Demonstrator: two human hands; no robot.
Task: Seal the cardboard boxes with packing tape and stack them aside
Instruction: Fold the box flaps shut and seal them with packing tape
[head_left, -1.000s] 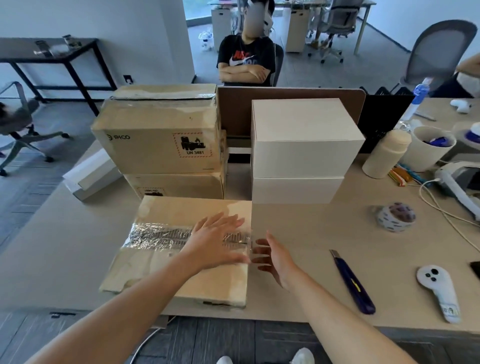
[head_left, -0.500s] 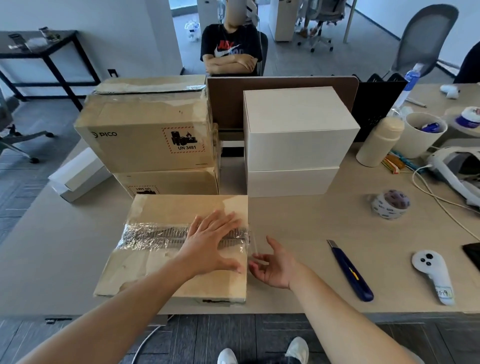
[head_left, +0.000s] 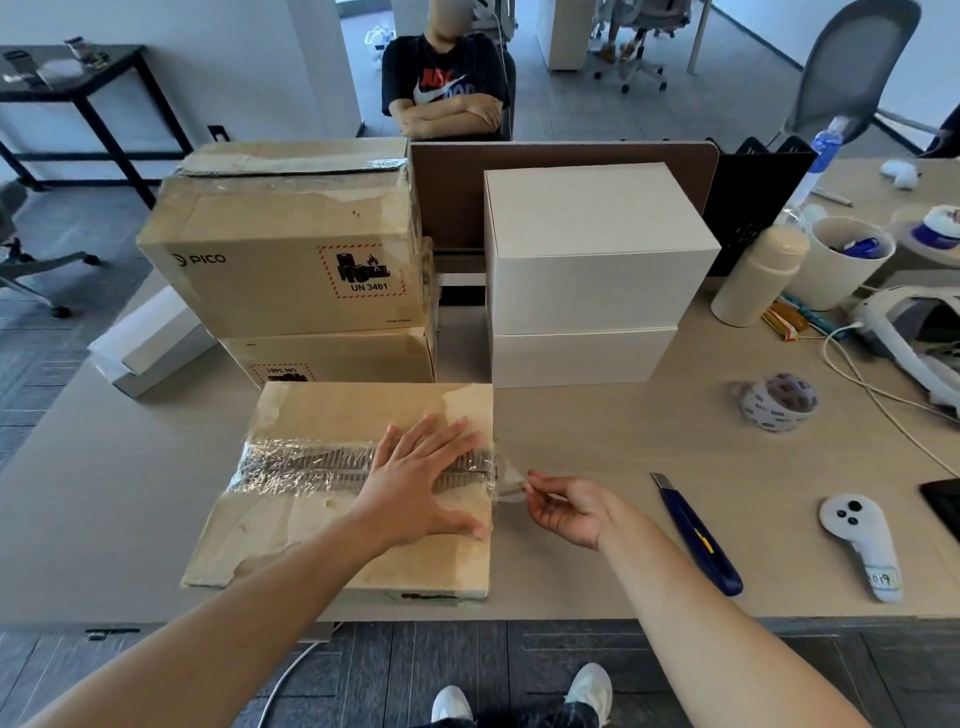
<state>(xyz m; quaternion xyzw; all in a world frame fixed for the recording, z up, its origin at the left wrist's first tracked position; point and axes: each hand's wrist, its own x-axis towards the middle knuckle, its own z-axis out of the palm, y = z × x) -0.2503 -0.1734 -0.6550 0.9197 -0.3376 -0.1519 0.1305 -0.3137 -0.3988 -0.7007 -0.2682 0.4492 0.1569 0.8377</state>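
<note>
A flat brown cardboard box (head_left: 311, 540) lies at the desk's near edge, with a band of clear packing tape (head_left: 301, 467) across its middle seam. My left hand (head_left: 415, 488) rests flat on the box's right half, fingers spread over the tape. Just past the box's right edge, my right hand (head_left: 566, 506) pinches the loose tape end (head_left: 511, 486) that hangs off the side. A tape roll (head_left: 779, 401) sits on the desk to the right. Two taped brown boxes (head_left: 291, 270) are stacked behind, next to two stacked white boxes (head_left: 597, 270).
A blue utility knife (head_left: 698, 535) lies right of my right hand. A white controller (head_left: 862, 540), cables and a headset (head_left: 914, 332) occupy the right side. A bottle (head_left: 753, 280), a cup (head_left: 836, 265) and a divider panel (head_left: 561, 171) stand behind. A person sits beyond the desk.
My right hand turned from an open palm beside the box to a pinch on the loose tape end. The left hand stayed flat on the box.
</note>
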